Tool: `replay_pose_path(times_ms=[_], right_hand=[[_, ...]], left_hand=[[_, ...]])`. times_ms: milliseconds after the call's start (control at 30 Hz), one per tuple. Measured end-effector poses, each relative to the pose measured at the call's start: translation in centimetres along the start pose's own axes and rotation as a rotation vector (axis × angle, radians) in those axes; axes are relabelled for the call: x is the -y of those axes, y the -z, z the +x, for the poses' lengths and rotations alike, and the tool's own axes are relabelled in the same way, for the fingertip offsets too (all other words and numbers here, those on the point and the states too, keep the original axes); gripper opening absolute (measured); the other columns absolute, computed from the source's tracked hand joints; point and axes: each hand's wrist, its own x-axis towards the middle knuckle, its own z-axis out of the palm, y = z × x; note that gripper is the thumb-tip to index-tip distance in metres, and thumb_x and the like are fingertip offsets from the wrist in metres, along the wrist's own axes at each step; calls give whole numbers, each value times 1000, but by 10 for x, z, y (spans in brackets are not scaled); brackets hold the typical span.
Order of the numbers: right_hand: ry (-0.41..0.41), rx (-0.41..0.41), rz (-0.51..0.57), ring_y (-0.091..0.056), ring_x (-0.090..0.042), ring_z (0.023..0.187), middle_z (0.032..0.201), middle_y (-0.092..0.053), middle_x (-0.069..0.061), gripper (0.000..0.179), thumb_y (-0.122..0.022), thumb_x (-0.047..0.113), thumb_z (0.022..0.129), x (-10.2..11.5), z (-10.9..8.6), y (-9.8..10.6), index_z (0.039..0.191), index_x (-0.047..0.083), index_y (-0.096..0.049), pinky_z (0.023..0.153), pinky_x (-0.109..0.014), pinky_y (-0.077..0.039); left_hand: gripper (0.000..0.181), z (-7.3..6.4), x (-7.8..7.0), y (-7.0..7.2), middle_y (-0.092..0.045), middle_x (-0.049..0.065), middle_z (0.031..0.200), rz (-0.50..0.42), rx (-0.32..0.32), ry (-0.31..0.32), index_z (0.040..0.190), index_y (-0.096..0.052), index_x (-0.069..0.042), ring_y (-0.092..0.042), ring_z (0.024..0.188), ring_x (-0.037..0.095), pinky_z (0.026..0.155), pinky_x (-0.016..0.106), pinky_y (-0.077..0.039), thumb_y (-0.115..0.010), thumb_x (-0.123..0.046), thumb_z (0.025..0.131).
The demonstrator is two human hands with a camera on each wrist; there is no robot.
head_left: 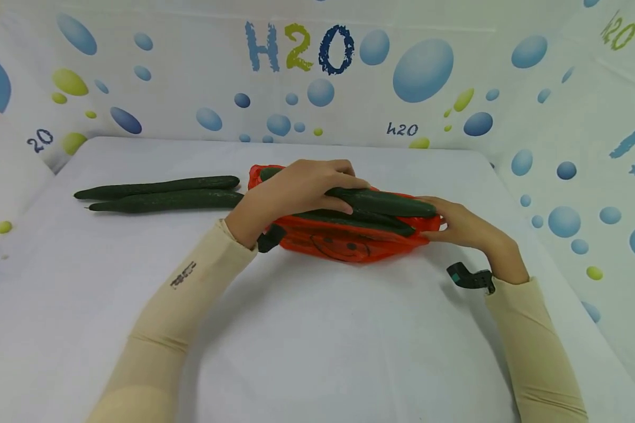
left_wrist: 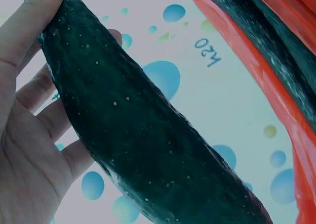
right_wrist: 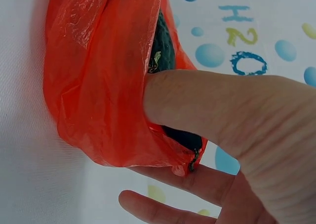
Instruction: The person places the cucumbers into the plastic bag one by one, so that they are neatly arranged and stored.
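Observation:
A red plastic bag [head_left: 328, 249] with a drawn smiling face lies on its side, its opening facing up. Inside it sits a dark green cucumber [head_left: 354, 220], and another cucumber end [head_left: 268, 173] shows at its far left. My left hand [head_left: 309, 185] grips a long cucumber [head_left: 388, 203] from above, thumb on the near side, over the bag's opening; in the left wrist view this cucumber [left_wrist: 133, 110] runs diagonally. At the bag's right end, my right hand [head_left: 460, 226] pinches the plastic, its thumb [right_wrist: 192, 98] inside the edge and its fingers outside.
Two more cucumbers [head_left: 159, 187] lie side by side on the white tabletop [head_left: 317, 341], left of the bag; the nearer one passes behind my left wrist. A backdrop [head_left: 190, 76] with blue and green spots and H2O lettering rises behind the table.

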Motion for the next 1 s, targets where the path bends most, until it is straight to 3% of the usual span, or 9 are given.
replay_pose_path(times_ms=[200, 500, 733, 1000], right_hand=[[15, -6, 85, -49, -35, 119, 138, -51, -21, 63, -71, 4, 87, 0, 0, 0, 143, 0, -42, 93, -59, -47], [63, -18, 113, -48, -37, 121, 139, -50, -22, 63, -72, 0, 86, -1, -1, -2, 142, -1, -43, 98, -62, -43], [53, -11, 41, -51, -37, 117, 141, -47, -22, 63, -70, -1, 86, -2, 1, -3, 143, -1, -42, 90, -57, -50], [-16, 11, -14, -49, -37, 119, 144, -44, -22, 64, -69, 4, 88, 2, 0, -1, 145, 2, -40, 89, -54, -52]], left_hand=[[43, 12, -4, -6, -60, 1, 114, -13, -9, -18, 132, -63, -22, -60, 90, 13, 82, 28, -51, -68, -36, 91], [46, 22, -3, -24, -59, 2, 116, -63, -9, -6, 134, -61, -21, -62, 93, 14, 85, 28, -52, -67, -36, 91], [50, 19, 5, -36, -59, 3, 117, -96, 20, 47, 137, -59, -22, -63, 96, 16, 87, 31, -53, -68, -36, 90], [51, 16, 12, -43, -60, 6, 113, -98, 37, 79, 136, -59, -19, -60, 95, 18, 89, 32, -52, -70, -35, 89]])
